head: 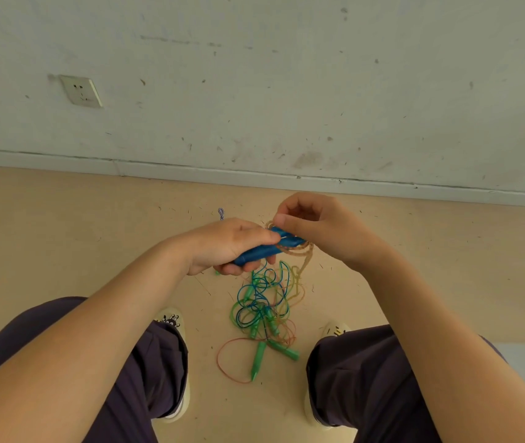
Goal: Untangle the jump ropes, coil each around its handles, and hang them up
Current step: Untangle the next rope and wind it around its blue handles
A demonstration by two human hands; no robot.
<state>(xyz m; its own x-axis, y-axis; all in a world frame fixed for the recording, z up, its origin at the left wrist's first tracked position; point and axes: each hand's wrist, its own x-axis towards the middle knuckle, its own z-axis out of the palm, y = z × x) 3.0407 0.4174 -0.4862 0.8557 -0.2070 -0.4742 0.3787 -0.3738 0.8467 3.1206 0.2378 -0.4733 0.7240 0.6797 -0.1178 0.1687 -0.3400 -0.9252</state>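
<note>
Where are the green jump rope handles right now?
Head view: the green handles lie on the floor between the person's shoes, in the rope tangle below both hands.

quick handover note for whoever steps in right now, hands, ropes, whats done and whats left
Left hand grips the blue handles.
Right hand pinches the tan rope at the handles' far end.
Green handles lie on the floor in the tangle of ropes between the feet.
Done: nothing coiled or hung.
Left: free each rope, coil it, hang it.
</note>
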